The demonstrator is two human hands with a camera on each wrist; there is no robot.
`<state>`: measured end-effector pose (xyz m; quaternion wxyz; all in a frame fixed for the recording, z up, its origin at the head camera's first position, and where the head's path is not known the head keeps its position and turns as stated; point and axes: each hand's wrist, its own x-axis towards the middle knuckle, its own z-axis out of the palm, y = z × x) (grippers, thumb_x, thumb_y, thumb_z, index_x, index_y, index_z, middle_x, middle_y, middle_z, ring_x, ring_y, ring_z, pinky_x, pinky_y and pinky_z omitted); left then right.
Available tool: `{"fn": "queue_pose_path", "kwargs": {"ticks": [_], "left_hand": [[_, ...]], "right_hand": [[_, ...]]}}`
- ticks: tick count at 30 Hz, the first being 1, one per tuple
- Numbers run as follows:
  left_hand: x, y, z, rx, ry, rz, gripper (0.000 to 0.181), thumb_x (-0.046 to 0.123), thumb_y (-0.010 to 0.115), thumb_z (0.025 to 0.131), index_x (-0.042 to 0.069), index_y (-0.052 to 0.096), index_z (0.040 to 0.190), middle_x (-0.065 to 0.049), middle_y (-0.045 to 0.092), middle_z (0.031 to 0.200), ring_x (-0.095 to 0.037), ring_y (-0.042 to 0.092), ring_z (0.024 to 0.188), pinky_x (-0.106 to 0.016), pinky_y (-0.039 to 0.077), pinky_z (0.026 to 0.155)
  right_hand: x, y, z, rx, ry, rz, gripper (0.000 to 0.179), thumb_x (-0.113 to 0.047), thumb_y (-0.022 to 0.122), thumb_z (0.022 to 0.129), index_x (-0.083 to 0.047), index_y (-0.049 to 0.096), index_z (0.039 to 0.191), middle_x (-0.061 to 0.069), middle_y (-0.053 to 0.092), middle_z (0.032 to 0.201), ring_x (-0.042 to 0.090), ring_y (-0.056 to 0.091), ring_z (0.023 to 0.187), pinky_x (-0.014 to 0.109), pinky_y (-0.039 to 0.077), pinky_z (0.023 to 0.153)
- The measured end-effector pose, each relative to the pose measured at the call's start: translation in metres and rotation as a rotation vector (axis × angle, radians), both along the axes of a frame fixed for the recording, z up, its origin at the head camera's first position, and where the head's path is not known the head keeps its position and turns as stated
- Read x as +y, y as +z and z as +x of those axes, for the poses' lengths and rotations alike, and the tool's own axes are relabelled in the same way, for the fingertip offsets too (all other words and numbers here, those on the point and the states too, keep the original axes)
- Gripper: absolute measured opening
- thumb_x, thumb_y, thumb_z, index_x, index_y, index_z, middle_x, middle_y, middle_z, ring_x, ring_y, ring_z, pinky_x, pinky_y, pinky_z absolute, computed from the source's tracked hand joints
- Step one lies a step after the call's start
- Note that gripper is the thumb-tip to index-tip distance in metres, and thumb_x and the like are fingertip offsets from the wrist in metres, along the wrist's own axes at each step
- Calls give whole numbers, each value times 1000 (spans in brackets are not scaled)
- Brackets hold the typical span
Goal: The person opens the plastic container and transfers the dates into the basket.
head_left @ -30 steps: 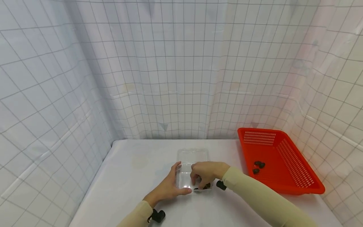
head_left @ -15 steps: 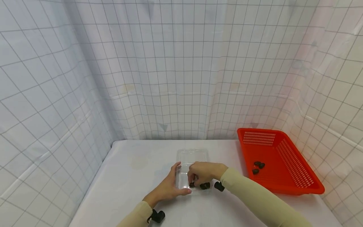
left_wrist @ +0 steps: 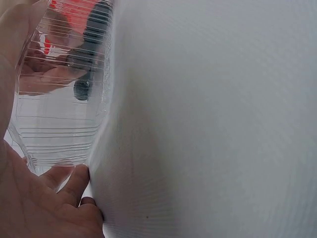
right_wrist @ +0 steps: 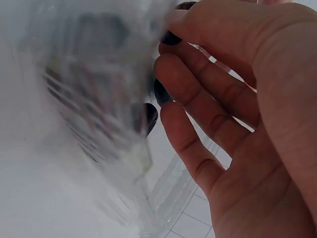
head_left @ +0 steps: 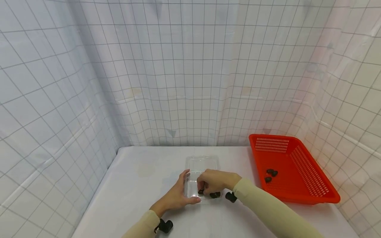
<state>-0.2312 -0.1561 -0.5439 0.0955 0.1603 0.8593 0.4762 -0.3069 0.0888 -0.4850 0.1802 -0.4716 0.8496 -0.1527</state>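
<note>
A clear plastic clamshell box (head_left: 190, 187) stands on the white table, its lid (head_left: 202, 162) laid back away from the person. My left hand (head_left: 176, 195) grips the box's left side, thumb at the near edge and fingers toward the hinge; the left wrist view shows its fingers (left_wrist: 74, 183) against the ridged wall. Reaching inside, my right hand (head_left: 215, 180) pinches a small dark oval piece (right_wrist: 172, 38) between thumb and forefinger, low over the box floor. More dark oval pieces (head_left: 215, 195) lie in the near right part of the box, partly behind that hand.
To the right stands a red plastic basket (head_left: 303, 180) with slotted walls, holding 3 dark oval pieces (head_left: 268, 179) toward its left side. White grid-patterned curtains (head_left: 190, 82) hang behind and along both sides of the table (head_left: 143, 175).
My right hand has shifted slightly left inside the box and now pinches one dark piece there. More of the pieces at the box's right show. The left hand stays in place.
</note>
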Motion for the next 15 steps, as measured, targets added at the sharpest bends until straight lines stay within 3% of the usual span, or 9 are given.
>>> {"fn": "queue_pose_path", "kwargs": {"ticks": [7,15], "left_hand": [[0,1,2,-5,6,0,137,45,101,90,12,9,186,-30,28,190,-47,50,163,-67,47,126],[1,1,2,-4,9,-3,136,47,100,91,12,10,186,-29,26,190,-52,40,172,-75,41,133]], "right_hand": [[4,-1,4,18,6,-40,17,0,87,99,-15,82,107,-10,82,101,-8,64,82,13,57,79],[12,1,9,26,-44,-88,17,-4,86,102,-18,80,109,-13,79,102,-5,64,84,16,59,82]]}}
